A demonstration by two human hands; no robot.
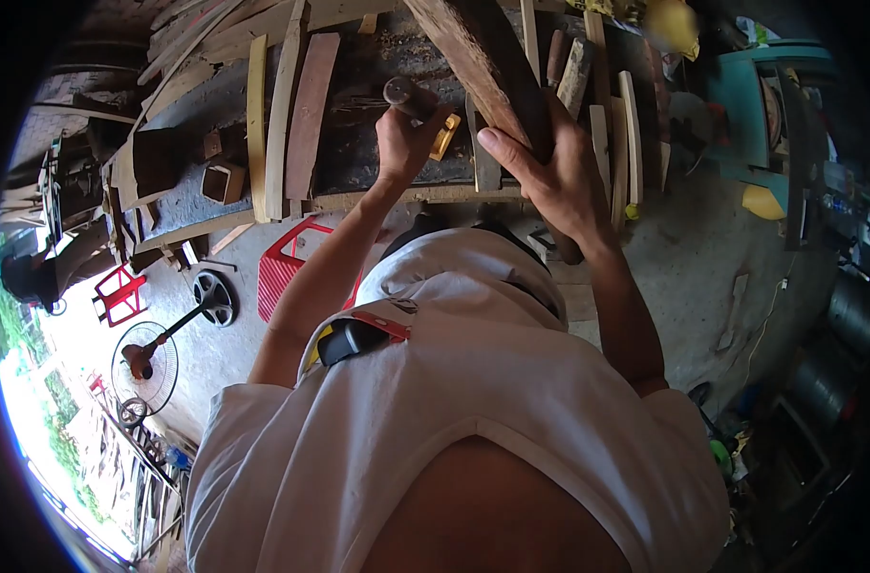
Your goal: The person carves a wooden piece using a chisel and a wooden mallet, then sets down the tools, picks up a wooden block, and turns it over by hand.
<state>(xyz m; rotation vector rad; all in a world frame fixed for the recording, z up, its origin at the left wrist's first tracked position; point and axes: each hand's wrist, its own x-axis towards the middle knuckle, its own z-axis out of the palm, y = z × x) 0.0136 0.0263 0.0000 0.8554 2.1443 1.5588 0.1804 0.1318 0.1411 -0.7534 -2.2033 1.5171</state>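
Observation:
My left hand [408,145] is wrapped round a dark cylindrical wooden piece [408,95], its round end facing up, over the workbench. Just right of that hand lies a small yellow object [443,139] on the dark bench top. My right hand [559,177] grips a long thick wooden beam [487,72] with rough, light-brown and dark faces; the thumb lies along its near side. The beam slants from the top centre down to that hand. Wooden strips [312,115] lie across the bench left of my left hand.
The bench's front edge [358,199] runs in front of me. More strips [631,134] and tool handles [574,76] lie at the right. A red plastic stool [280,277], a standing fan [146,363] and a teal machine [750,115] stand around the bench.

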